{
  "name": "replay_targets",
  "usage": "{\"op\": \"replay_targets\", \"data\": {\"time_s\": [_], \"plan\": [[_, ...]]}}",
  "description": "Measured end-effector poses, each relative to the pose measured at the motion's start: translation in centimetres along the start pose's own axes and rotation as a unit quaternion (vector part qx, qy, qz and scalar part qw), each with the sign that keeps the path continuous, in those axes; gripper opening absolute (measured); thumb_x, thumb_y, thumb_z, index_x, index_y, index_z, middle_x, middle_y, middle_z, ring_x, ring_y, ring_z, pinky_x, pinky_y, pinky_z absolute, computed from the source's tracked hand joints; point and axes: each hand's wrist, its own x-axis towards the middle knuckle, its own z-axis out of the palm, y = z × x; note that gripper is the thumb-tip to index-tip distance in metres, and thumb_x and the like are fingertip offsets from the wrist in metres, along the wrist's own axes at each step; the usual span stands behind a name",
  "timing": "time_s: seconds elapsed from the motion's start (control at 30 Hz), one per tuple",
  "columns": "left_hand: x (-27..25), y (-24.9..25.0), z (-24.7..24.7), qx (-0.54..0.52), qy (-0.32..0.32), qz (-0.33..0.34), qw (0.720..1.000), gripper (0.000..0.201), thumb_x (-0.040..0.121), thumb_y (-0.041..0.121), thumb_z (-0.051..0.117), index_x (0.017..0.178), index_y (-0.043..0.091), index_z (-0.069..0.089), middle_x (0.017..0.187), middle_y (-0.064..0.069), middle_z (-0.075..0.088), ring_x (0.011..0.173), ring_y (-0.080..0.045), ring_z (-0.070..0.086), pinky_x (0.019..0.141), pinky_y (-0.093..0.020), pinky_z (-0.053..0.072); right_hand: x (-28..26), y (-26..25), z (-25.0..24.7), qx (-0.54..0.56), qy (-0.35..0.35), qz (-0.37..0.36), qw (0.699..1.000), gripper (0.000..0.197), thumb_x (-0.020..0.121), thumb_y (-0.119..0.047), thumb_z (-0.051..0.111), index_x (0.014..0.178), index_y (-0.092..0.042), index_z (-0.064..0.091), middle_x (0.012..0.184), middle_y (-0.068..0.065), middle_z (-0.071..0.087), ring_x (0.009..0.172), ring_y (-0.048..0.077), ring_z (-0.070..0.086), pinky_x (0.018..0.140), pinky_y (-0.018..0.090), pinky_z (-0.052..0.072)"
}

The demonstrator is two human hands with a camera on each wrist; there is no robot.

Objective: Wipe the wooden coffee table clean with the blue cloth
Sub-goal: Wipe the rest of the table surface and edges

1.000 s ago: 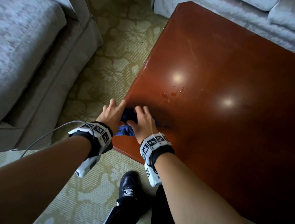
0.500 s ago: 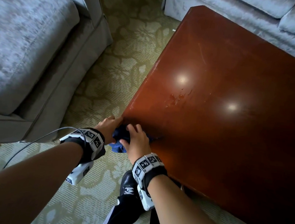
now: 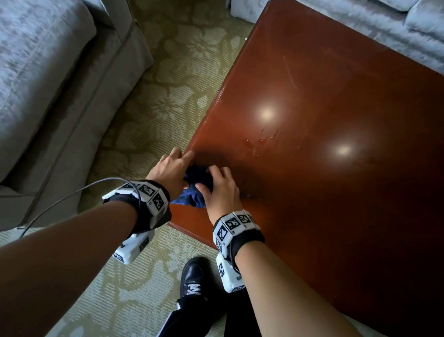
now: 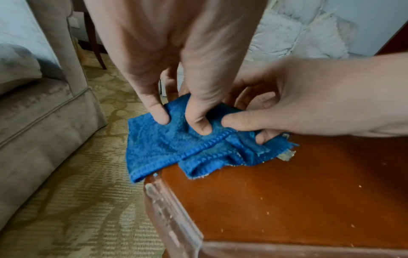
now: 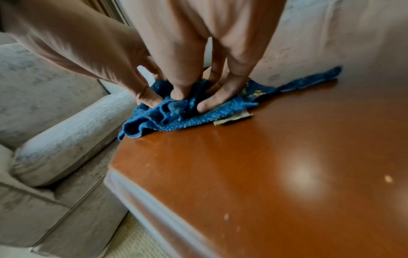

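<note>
Head view: high, facing down and forward over both forearms; takes in the table (image 3: 336,165), carpet (image 3: 149,124) and armchair (image 3: 22,70).
Left wrist view: close and low, looking along the left hand (image 4: 176,52) toward the table's near corner, armchair at its left.
Right wrist view: close and low, looking along the right hand (image 5: 209,43) across the tabletop.
Shared by all three: both hands on the blue cloth (image 3: 192,190) at the table's edge.

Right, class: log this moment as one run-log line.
step: wiping | left hand: pinching blue cloth | right hand: pinching cloth | cloth: overhanging coffee table near-left edge | smear: unwiped
</note>
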Motion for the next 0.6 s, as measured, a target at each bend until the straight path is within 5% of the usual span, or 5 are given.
{"op": "replay_targets", "data": {"time_s": [0.17,0.27,0.37,0.6], "plan": [[-0.2,1.1,-0.2,0.003,0.040,0.030,0.999,0.057,0.077,0.018,0.069,0.125,0.017,0.040,0.114,-0.011,0.037,0.104,-0.034,0.049,0.079,-0.043,0.050,0.7,0.6,-1.0,-0.019,0.026,0.010,0.999,0.027,0.090,-0.031,0.061,0.111,-0.017,0.052,0.113,0.006,0.050,0.102,0.030,0.054,0.069,0.036,0.043],[-1.3,2.0,0.0,0.027,0.020,0.041,0.999,0.061,0.076,0.038,0.068,0.125,0.018,0.038,0.117,-0.011,0.037,0.106,-0.035,0.047,0.076,-0.045,0.051,0.0,0.7,-1.0,-0.070,0.034,0.025,0.997,0.035,0.093,-0.048,0.048,0.116,-0.021,0.050,0.115,0.004,0.049,0.100,0.028,0.051,0.058,0.033,0.035],[-1.3,2.6,0.7,0.076,-0.012,0.032,0.996,0.074,0.073,0.047,0.071,0.131,0.020,0.032,0.123,-0.010,0.035,0.110,-0.035,0.042,0.080,-0.042,0.049,-0.6,0.6,-0.8,-0.100,0.034,0.054,0.993,0.037,0.094,-0.048,0.046,0.122,-0.023,0.048,0.119,0.002,0.048,0.103,0.027,0.049,0.059,0.032,0.034],[1.1,3.6,0.8,0.113,-0.021,0.024,0.993,0.072,0.078,0.037,0.070,0.135,0.023,0.027,0.124,-0.010,0.034,0.108,-0.035,0.041,0.087,-0.042,0.045,1.0,1.3,-1.5,-0.075,0.060,0.071,0.993,0.026,0.092,-0.034,0.056,0.114,-0.023,0.049,0.118,0.002,0.051,0.105,0.027,0.048,0.069,0.033,0.039]]}}
